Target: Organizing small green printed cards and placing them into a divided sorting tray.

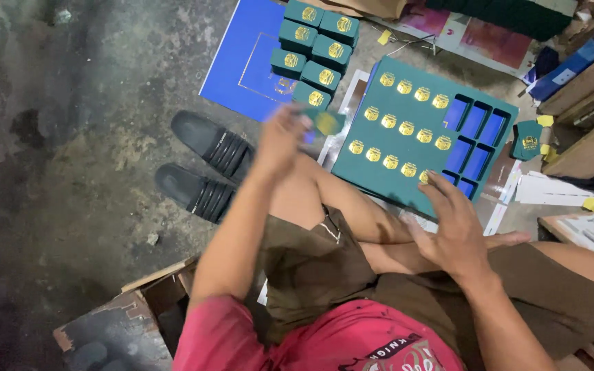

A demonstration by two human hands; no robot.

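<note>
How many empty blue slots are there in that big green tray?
6 or so, grouped at the right end of the large green cardboard tray: three in the top row, two below, one partly behind the right hand; others may be hidden.

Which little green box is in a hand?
The blurred small green box with a gold emblem, held in the left hand. The other boxes sit stacked on the floor or slotted in the green tray.

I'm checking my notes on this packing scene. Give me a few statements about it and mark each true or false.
1. The left hand holds a small green box. True, though it is blurred.
2. The right hand rests at the near edge of the green tray. True.
3. Every slot in the tray is filled. False: several blue slots at its right end are empty.
4. The black slippers are on the person's feet. False: they lie on the floor beside the leg.
5. Small green boxes sit on a blue sheet. True.
</note>
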